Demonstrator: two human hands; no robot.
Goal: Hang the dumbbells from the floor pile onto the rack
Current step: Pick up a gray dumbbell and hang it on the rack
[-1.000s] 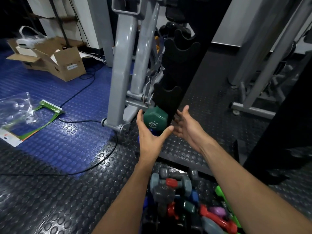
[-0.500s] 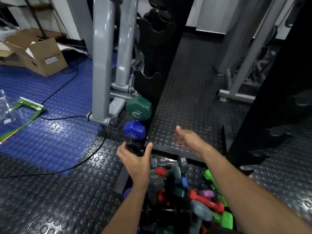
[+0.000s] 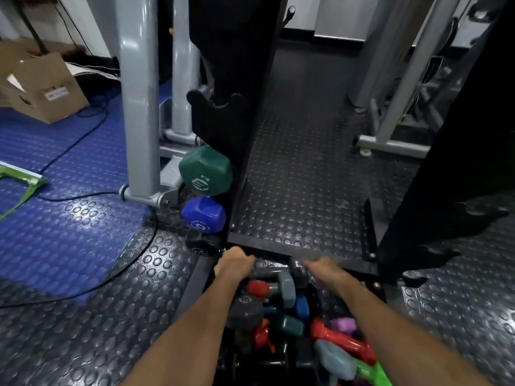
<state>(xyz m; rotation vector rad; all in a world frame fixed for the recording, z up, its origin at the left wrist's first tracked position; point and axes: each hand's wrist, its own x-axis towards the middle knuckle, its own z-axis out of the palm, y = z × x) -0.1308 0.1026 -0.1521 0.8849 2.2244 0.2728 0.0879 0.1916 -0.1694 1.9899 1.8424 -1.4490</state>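
Reaching down at the near centre, both forearms extend into the pile of dumbbells (image 3: 281, 313) on the studded black floor (image 3: 83, 330). Left hand (image 3: 234, 264) sits at the far left edge of the pile, knuckles up, fingers curled down over the end of a grey dumbbell (image 3: 274, 282); it looks like a grasp, though the fingertips are hidden behind the hand. Right hand (image 3: 324, 270) is blurred, lying low over the far right of the pile beside a dark dumbbell head (image 3: 298, 270); cannot tell whether it is released or clenched on anything. Pile holds mixed colours: a charcoal dumbbell (image 3: 245, 305) marked 5 under the left wrist, red (image 3: 342, 339), teal (image 3: 289, 324), blue (image 3: 302, 306), purple (image 3: 342, 325), pale grey-blue (image 3: 334, 358) and bright green (image 3: 373, 373) pieces toward the near right. Black rack (image 3: 231, 79) rises just beyond the hands, left of centre, with one bare cradle (image 3: 216, 103) showing (upper part out of frame). Hung on its lower left side: a green dumbbell (image 3: 206, 171) marked 8 LB, a blue dumbbell (image 3: 203, 215) just below it, and a small black one (image 3: 202, 243) lowest, near the left hand. Grey machine posts (image 3: 138, 101) stand left of the rack. Blue floor matting (image 3: 64, 196) far left carries a cardboard box (image 3: 44, 87), a black cable (image 3: 83, 195) and green packaging (image 3: 19, 185).
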